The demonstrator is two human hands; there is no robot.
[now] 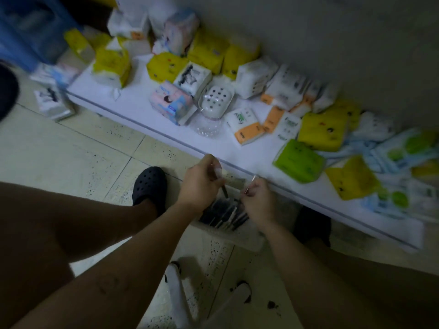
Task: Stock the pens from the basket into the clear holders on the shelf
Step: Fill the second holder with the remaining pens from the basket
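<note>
We can read no text anywhere: the printing on the tissue packs (245,125) along the shelf (133,108) is too blurred to make out a single word, brand or number.

Both bare forearms extended forward and down, left hand (202,184) curled, pinching a dark pen (224,192), right hand (257,201) just beside, pinching a thin pen (250,184)

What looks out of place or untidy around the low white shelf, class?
Tissue packs lie tumbled at all angles across the shelf, not in rows; one white pack sits on the floor off its left end.
</note>
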